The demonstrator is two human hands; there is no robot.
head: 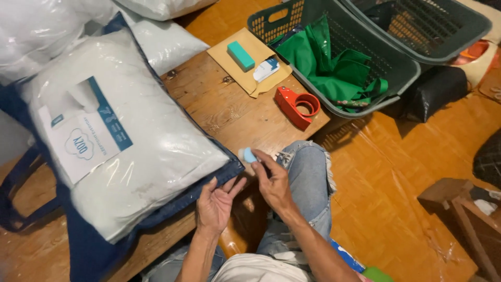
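The right hand (274, 183) holds a small light-blue object (249, 155) pinched at the tips of its fingers (259, 158), thumb and forefinger clamped together on it; the object is pale blue, rounded and smooth-looking, with a whitish part at its left end, and too small to tell what kind of thing it is. It sits just above the near edge of the low wooden counter (229, 112), beside the corner of the dark blue bag (156, 214). The left hand (215, 203) lies palm up with its fingers apart and loosely curled, their tips touching the blue fabric edge of that bag. On the bag rests a large white pillow (141, 146) sealed in clear plastic, with a white and blue paper label (86, 133) under the wrap; it covers the left side of the counter. Toward the far edge of the counter lies a brown envelope (253, 68) carrying a teal block (240, 56) and a small white and blue packet (266, 69). A red tape dispenser (297, 106) sits at the right edge. Beyond that edge stands a green laundry basket (376, 78) with green cloth (334, 68) inside. The person's knee in torn pale jeans (308, 177) is just below the right hand.
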